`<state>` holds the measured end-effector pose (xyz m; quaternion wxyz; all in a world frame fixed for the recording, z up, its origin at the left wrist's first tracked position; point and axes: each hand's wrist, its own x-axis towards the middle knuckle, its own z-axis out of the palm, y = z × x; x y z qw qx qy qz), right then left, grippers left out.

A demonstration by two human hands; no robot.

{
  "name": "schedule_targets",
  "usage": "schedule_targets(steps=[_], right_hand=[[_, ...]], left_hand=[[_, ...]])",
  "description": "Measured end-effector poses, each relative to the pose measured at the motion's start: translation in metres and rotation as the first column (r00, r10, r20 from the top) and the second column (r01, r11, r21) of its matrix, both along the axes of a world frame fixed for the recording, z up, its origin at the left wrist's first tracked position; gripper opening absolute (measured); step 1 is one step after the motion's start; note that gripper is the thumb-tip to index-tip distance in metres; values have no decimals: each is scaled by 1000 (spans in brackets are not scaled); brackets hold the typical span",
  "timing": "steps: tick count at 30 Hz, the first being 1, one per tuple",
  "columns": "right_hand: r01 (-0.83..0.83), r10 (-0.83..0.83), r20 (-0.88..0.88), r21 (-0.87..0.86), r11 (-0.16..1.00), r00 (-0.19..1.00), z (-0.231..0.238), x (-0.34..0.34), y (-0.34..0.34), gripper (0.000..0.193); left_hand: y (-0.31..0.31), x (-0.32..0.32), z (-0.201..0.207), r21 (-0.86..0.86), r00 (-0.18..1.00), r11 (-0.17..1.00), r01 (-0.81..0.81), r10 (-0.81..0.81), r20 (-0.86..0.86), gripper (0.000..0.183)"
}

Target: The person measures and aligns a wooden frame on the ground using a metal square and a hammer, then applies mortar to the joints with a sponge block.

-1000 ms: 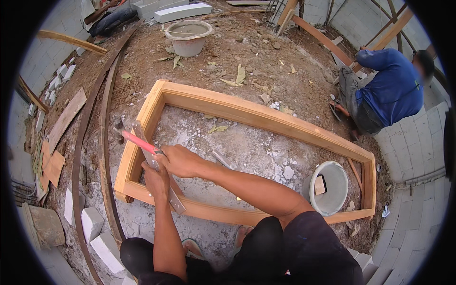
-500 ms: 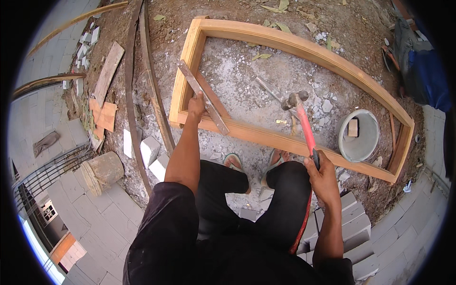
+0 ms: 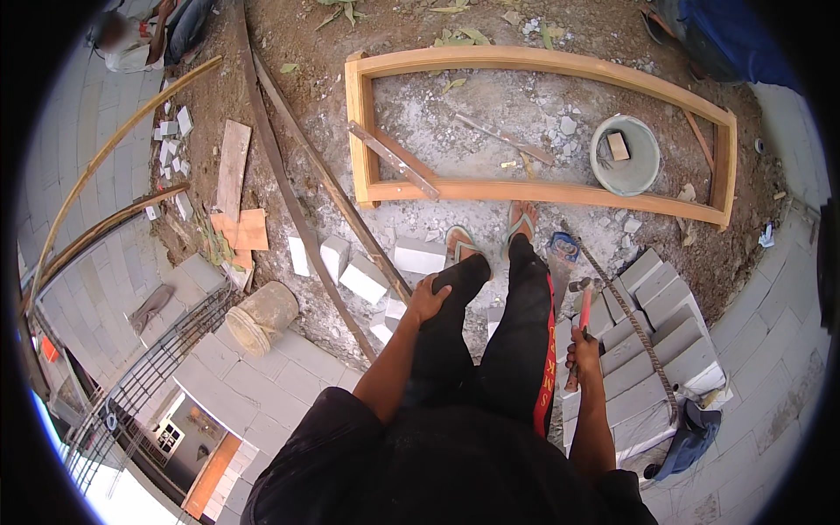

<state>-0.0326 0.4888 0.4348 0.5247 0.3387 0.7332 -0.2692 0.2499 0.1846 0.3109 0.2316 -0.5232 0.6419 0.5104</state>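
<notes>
My left hand (image 3: pixel 429 300) lies over my left knee, thumb apart from the fingers, holding nothing. In my right hand (image 3: pixel 583 348) is a hammer (image 3: pixel 585 306) with a red handle, held low beside my right leg, its head pointing away from me. Beyond my feet lies a curved wooden frame (image 3: pixel 560 190) on the ground. A flat strip (image 3: pixel 394 158) rests across its left end, apart from my hands. Inside the frame stand a grey bucket (image 3: pixel 648 175) with a small wood block (image 3: pixel 618 146) in it, and a thin bar (image 3: pixel 503 138) lying on the rubble.
Stacked grey blocks (image 3: pixel 672 302) stand at my right, with a ribbed steel rod (image 3: pixel 626 308) across them and a dark blue cap (image 3: pixel 687 444) beside them. Two long planks (image 3: pixel 293 175) run along my left, near white blocks (image 3: pixel 363 278) and a dirty bucket (image 3: pixel 262 318). Another person (image 3: pixel 144 44) is at the far left.
My left hand has let go of the strip and come back to my knee. My right hand has drawn the hammer back from the frame to my side. The view has shifted.
</notes>
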Motion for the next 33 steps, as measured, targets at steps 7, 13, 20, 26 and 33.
schedule_targets(steps=[7, 13, 20, 26, 33], right_hand=[[-125, 135, 170, -66, 990, 976, 36, 101, 61, 30], [-150, 180, 64, -328, 933, 982, 22, 162, 93, 34], [-150, 165, 86, -161, 976, 983, 14, 106, 34, 37], [277, -273, 50, -139, 951, 961, 43, 42, -16, 30], [374, -372, 45, -129, 918, 927, 34, 1, -19, 29]], left_hand=[[-13, 26, 77, 265, 959, 922, 280, -282, -32, 86], [-22, 16, 99, 359, 932, 869, 340, -363, -4, 91], [-48, -37, 99, 354, 880, 826, 438, -474, 18, 92], [-65, -92, 115, 235, 738, 734, 637, -669, 90, 94], [-87, -176, 146, 78, 587, 626, 776, -762, 273, 95]])
